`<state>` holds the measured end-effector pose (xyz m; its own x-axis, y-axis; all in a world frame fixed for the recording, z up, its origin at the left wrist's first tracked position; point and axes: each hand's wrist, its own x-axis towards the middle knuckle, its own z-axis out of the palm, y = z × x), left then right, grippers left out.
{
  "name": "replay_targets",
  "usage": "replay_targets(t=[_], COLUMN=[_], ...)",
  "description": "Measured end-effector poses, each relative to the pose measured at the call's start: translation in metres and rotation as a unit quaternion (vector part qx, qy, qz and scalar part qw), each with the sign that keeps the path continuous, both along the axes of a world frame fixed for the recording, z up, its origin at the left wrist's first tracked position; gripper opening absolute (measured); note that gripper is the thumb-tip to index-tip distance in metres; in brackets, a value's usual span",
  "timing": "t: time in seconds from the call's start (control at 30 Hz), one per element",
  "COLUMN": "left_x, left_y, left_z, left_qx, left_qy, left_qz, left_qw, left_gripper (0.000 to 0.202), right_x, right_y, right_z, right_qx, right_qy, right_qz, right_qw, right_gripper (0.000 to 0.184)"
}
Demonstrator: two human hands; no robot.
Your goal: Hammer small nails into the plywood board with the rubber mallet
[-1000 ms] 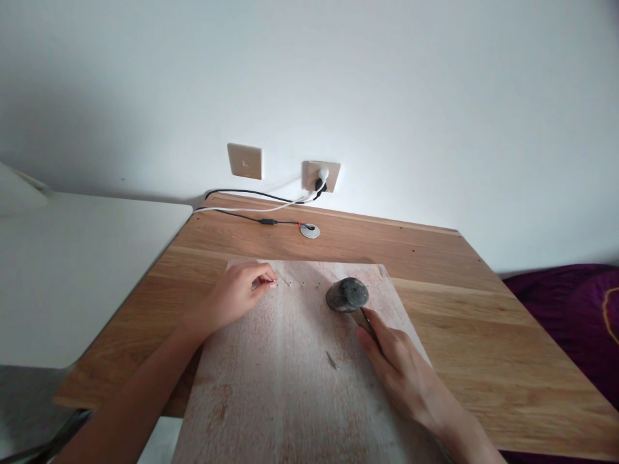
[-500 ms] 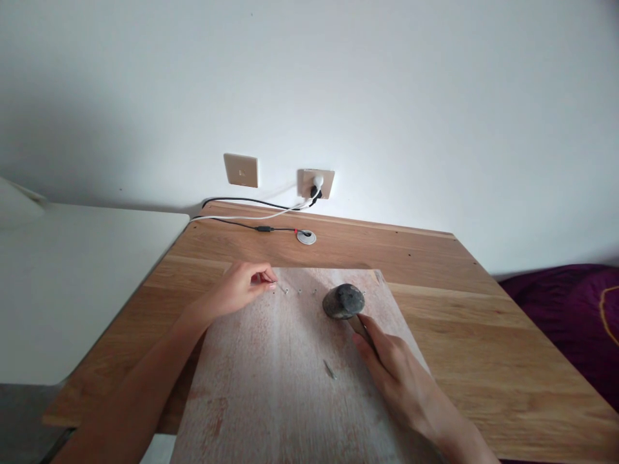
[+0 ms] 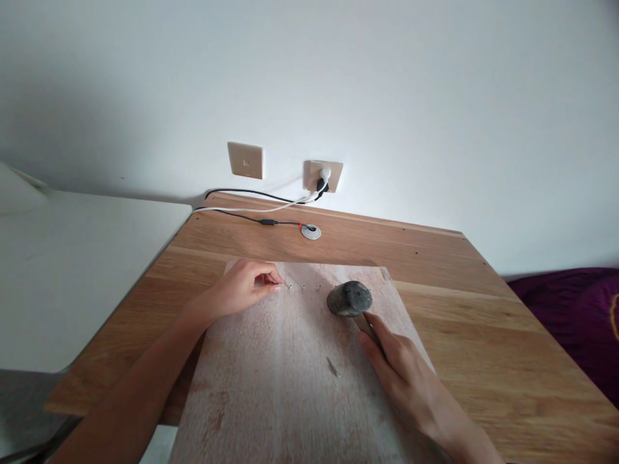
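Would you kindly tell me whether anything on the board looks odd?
The pale board looks patchy, with reddish-brown streaks that suggest wear. A slim piece lies on its side, apart from the row of small fittings near the far edge.

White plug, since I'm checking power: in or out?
In: the white plug sits against the wall socket, above a black plug.

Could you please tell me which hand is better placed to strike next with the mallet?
Probably the right hand: it grips the mallet by its handle, over the board. The left hand is near the board's far edge, apart from the mallet, its fingertips close together.
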<state>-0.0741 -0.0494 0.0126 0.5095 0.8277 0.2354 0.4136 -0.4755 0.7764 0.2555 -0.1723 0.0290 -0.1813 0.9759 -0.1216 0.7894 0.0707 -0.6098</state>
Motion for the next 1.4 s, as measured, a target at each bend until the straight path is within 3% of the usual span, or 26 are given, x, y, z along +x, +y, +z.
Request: replay_targets(t=[0.17,0.5,0.7,0.93,1.4], left_x=[-0.009,-0.006,-0.001,-0.002,-0.01], left_y=[0.002,0.003,0.002,0.001,0.004], left_z=[-0.004,-0.006,-0.011,-0.006,-0.007], left_qx=[-0.002,0.013,0.018,0.01,-0.009], left_qy=[0.019,0.015,0.002,0.02,0.02], left_qz=[0.029,0.068,0.066,0.057,0.042], left_qw=[0.999,0.998,0.998,0.998,0.999], left_gripper=[0.009,0.009,0.009,0.009,0.008], right_x=[-0.001,-0.001,-0.001,0.004,-0.001], right_y=[0.002,0.002,0.002,-0.002,0.001], right_z=[0.002,0.001,-0.001,-0.011,0.001], right_qx=[-0.032,-0.016,-0.027,-0.011,-0.023], right_qy=[-0.008,-0.003,-0.007,-0.018,-0.014], right_qz=[-0.007,-0.002,-0.008,-0.026,-0.008], right_qw=[0.999,1.0,1.0,0.999,1.0], right_gripper=[0.056,0.054,0.059,0.066,0.059])
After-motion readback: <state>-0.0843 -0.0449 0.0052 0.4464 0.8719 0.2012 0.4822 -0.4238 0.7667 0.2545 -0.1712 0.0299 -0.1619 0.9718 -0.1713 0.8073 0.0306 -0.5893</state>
